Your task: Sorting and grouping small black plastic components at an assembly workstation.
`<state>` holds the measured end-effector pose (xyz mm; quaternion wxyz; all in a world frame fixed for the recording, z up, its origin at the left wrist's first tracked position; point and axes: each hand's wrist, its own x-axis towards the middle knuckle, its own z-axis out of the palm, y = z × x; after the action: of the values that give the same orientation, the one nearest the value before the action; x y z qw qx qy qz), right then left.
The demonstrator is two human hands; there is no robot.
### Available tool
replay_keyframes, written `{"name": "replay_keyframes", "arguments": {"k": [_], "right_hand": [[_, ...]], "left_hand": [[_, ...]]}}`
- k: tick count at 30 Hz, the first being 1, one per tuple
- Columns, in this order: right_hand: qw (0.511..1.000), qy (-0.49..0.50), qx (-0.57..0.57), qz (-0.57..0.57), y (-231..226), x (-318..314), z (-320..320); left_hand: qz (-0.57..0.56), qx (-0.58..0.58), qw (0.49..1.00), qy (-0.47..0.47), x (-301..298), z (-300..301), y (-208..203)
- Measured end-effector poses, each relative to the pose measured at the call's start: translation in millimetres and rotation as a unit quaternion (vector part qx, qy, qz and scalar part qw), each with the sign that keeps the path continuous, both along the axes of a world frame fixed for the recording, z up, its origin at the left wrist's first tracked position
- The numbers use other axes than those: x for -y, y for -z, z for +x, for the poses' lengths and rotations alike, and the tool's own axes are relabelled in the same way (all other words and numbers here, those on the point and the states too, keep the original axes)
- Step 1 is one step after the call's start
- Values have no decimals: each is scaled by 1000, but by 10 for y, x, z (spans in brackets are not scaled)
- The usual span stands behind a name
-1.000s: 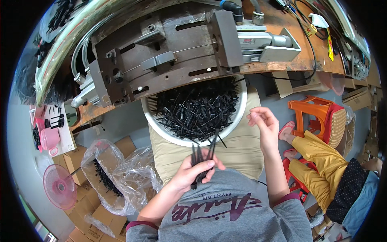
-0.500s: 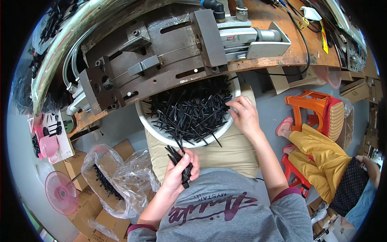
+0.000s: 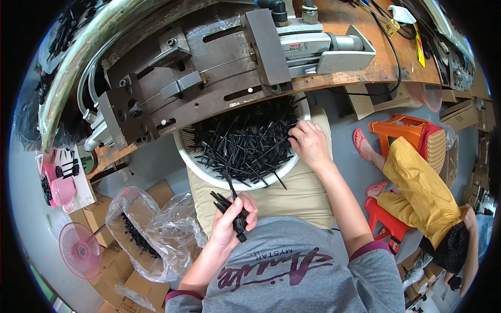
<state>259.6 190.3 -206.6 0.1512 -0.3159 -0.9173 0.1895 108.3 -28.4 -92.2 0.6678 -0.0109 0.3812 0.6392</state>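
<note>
A bundle of thin black plastic sticks with thicker ends (image 3: 239,225) is gripped in my left hand (image 3: 236,215). One longer stick rises from that bunch toward the white basket (image 3: 191,166) in front of me. Many more loose black sticks (image 3: 237,148) fill the basket in a tangled heap. At the basket's right rim, my right hand (image 3: 311,146) has its fingers bent and drawn together, their tips at the edge of the heap. Whatever is between those fingertips is too small to make out.
A dark metal fixture (image 3: 219,68) with cylinders sits on the wooden bench (image 3: 334,82) above the basket. The basket rests on a beige cushion (image 3: 261,206). A plastic-lined box (image 3: 141,224) and pink fan (image 3: 80,250) stand left. Right are stools (image 3: 402,130) and a person in yellow trousers (image 3: 422,182).
My right hand has moved slightly left, its fingertips closer to the heap. My left hand keeps its bundle. The person at the right has shifted their legs and body.
</note>
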Motion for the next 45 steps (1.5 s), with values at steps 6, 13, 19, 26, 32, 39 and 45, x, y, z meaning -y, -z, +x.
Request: {"name": "replay_keyframes", "arguments": {"k": [6,13,19,26,32,39,45], "right_hand": [[998,-23,12,57,71,-21,1],[996,-11,-20,87,38,-4,2],[994,-22,8,108,-98,-6,30],[987,-45,44,146,-187,5,17],[988,-58,61,129,-220,4,61],[994,-37,104,-10,-384,82,280],[974,2,133,-182,-600,72,481]], "left_hand": [[-3,10,1000,5,26,3,55],[-3,7,1000,-5,29,1,50],[-7,-10,1000,4,13,0,31],[-9,-27,999,19,5,8,11],[-17,-15,1000,5,51,-13,23],[5,-20,1000,17,37,-25,26],[-4,-20,1000,14,42,-49,21]]}}
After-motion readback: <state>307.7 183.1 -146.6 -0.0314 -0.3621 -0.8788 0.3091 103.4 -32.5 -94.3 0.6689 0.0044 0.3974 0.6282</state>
